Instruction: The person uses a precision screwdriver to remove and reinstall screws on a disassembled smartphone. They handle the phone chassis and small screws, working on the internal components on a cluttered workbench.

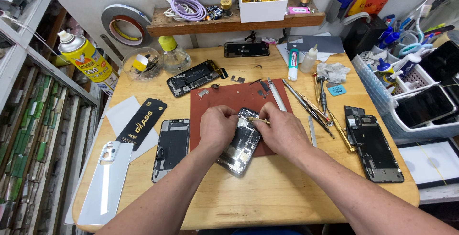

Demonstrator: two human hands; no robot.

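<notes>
A: Nearest?
B: Both hands over the opened phone [239, 146] on the red mat [210, 108]; left hand [217, 126] pinches its edge, right hand [282, 131] grips a brass tool [258, 120].
A: Packages?
B: Black sleeve [142, 122] left; yellow spray can [88, 60] beyond, half cut off.

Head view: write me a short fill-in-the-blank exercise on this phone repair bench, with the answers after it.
1. Both hands work on an opened phone lying partly on a ____ mat.
2. The right hand holds a thin ____-coloured tool.
3. The spray can stands at the table's far ____ corner.
4. The left hand rests on the phone's ____ edge.

Answers: red; brass; left; left
</notes>
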